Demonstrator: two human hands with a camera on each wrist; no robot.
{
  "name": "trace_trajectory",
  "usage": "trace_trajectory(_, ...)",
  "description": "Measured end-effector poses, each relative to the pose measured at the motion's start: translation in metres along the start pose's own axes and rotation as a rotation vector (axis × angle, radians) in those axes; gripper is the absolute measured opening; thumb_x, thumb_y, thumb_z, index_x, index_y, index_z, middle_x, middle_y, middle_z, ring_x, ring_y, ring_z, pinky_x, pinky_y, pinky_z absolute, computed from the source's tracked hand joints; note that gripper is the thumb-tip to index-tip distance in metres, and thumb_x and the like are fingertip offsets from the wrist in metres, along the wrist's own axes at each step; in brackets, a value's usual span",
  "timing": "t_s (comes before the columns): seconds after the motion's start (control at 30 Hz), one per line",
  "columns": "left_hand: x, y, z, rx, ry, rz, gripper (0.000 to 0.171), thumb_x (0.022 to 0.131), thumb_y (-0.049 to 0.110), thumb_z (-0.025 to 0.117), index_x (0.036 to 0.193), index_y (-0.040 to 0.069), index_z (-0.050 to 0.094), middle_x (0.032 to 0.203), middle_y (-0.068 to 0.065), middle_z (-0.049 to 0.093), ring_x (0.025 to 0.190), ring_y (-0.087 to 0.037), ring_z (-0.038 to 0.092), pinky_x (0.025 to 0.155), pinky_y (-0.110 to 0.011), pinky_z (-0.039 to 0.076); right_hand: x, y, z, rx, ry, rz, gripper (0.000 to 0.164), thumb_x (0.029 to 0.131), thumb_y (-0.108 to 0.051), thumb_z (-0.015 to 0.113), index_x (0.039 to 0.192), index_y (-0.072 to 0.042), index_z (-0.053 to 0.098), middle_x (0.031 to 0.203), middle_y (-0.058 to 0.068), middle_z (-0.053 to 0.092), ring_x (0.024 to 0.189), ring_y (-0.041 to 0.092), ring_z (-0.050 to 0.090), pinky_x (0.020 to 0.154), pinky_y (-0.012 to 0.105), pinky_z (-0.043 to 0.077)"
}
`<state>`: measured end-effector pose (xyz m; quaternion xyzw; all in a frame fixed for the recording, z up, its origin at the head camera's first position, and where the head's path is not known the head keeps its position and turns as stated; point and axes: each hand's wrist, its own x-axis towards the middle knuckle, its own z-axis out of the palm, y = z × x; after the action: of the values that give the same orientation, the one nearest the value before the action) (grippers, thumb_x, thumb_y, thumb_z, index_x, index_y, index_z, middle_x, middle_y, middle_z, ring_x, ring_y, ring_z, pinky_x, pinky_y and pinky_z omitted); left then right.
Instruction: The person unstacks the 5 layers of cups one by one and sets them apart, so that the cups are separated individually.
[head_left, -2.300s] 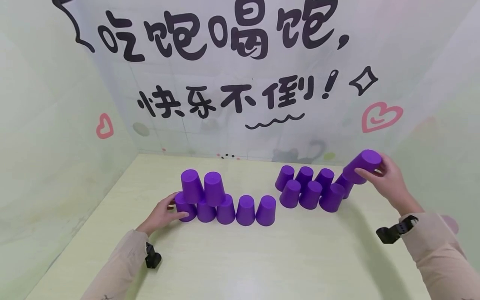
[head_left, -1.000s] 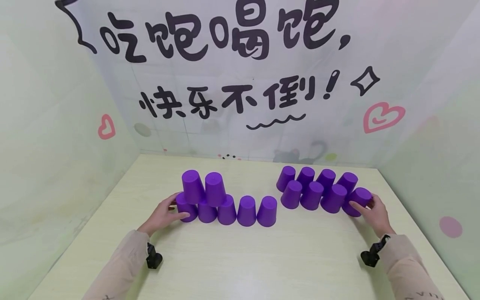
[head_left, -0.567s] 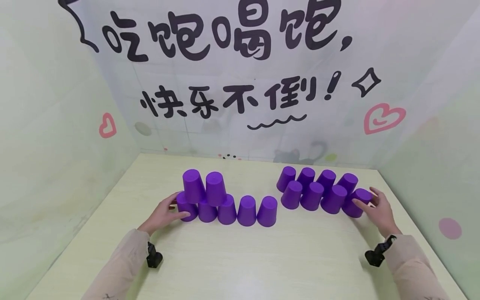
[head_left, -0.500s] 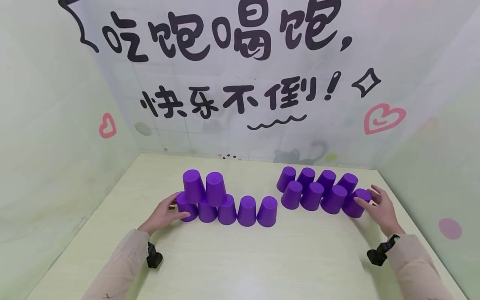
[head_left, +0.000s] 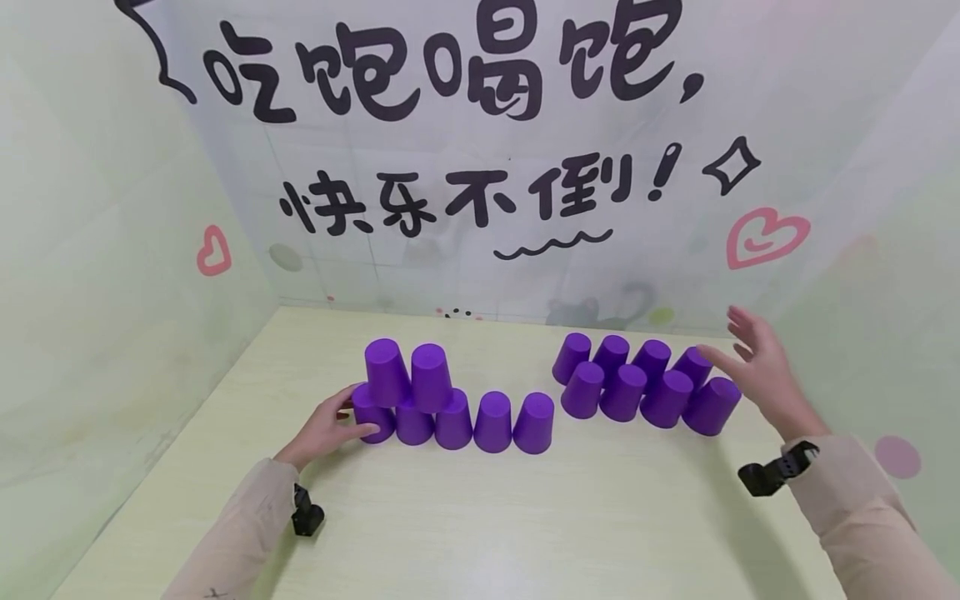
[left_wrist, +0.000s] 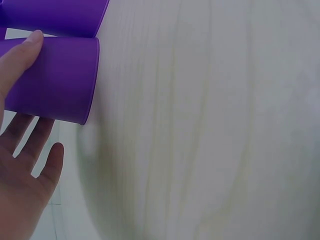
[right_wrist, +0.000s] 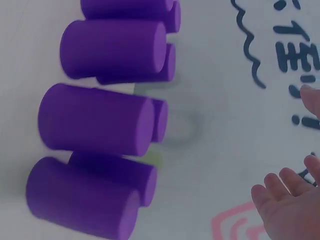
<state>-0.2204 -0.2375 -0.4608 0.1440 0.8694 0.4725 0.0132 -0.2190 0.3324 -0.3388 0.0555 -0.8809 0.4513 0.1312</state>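
Upside-down purple plastic cups stand on the pale table. In the head view my left hand (head_left: 326,429) holds the end cup (head_left: 381,417) of the left row, thumb in front and fingers behind. The left wrist view shows the thumb against that cup (left_wrist: 57,80). Two cups (head_left: 387,371) form a second level on this row, and several more cups (head_left: 492,421) continue it rightward. My right hand (head_left: 768,375) is raised with spread fingers and holds nothing. It is above and beside the end cup (head_left: 712,408) of the right group.
The right group has a back row of cups (head_left: 576,358) and a front row (head_left: 621,392), close together. A gap separates it from the left row. Behind the table (head_left: 480,517) hangs a printed backdrop (head_left: 435,267), with pale side walls (head_left: 97,292).
My right hand set a cup down at the right end of the front row, let go, and lifted away up and to the right. My left hand stayed on its cup.
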Motion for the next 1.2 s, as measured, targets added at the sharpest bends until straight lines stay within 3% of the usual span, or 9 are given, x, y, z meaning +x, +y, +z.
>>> trace_trajectory(0.07,0.002,-0.010,0.001,0.004,0.002,-0.005,0.069,0.073,0.031,0.072,0.130,0.010,0.041,0.120,-0.013,0.051,0.102,-0.030,0.049,0.084,-0.045,0.042,0.004,-0.016,0.009,0.019,-0.038,-0.036,0.075,0.084,-0.020,0.061,0.141,-0.008,0.015,0.143,0.017,0.020,0.129,0.030,0.021,0.103,0.043,0.022)
trace_trajectory(0.17,0.001,-0.009,0.002,0.007,-0.001,-0.016,0.069,0.073,0.031,0.072,0.130,0.010,0.041,0.120,-0.013,0.051,0.101,-0.029,0.049,0.083,-0.044,0.043,0.009,-0.038,0.025,0.037,-0.083,-0.102,0.073,0.083,-0.015,0.063,0.140,-0.005,0.019,0.140,0.018,0.025,0.127,0.032,0.025,0.101,0.046,0.025)
trace_trajectory(0.47,-0.007,0.019,-0.002,-0.028,0.000,-0.001,0.062,0.075,0.015,0.072,0.127,0.002,0.043,0.117,-0.019,0.051,0.100,-0.036,0.049,0.082,-0.051,0.041,0.021,-0.092,0.089,0.110,-0.293,-0.310,0.069,0.079,-0.008,0.066,0.135,0.002,0.027,0.137,0.019,0.032,0.124,0.034,0.030,0.099,0.050,0.027)
trace_trajectory(0.67,0.000,-0.003,-0.001,0.003,-0.005,0.011,0.064,0.074,0.028,0.072,0.128,0.010,0.043,0.119,-0.012,0.052,0.104,-0.030,0.048,0.085,-0.045,0.041,0.020,-0.117,0.137,0.168,-0.399,-0.391,0.069,0.077,-0.010,0.069,0.134,0.000,0.030,0.136,0.015,0.034,0.123,0.030,0.032,0.101,0.045,0.028)
trace_trajectory(0.9,0.003,-0.010,-0.001,-0.009,0.004,0.032,0.065,0.073,0.030,0.073,0.128,0.012,0.044,0.120,-0.011,0.052,0.106,-0.030,0.047,0.086,-0.046,0.040,0.020,-0.134,0.192,0.232,-0.470,-0.375,0.066,0.079,-0.015,0.068,0.134,-0.006,0.032,0.136,0.009,0.036,0.122,0.022,0.035,0.101,0.040,0.029)
trace_trajectory(1.2,0.002,-0.008,0.000,0.002,0.005,0.015,0.065,0.072,0.030,0.073,0.128,0.012,0.044,0.119,-0.010,0.052,0.105,-0.029,0.048,0.086,-0.045,0.041,0.004,-0.166,0.231,0.273,-0.583,-0.303,0.065,0.079,-0.005,0.065,0.133,0.005,0.030,0.135,0.021,0.034,0.122,0.035,0.034,0.099,0.045,0.030)
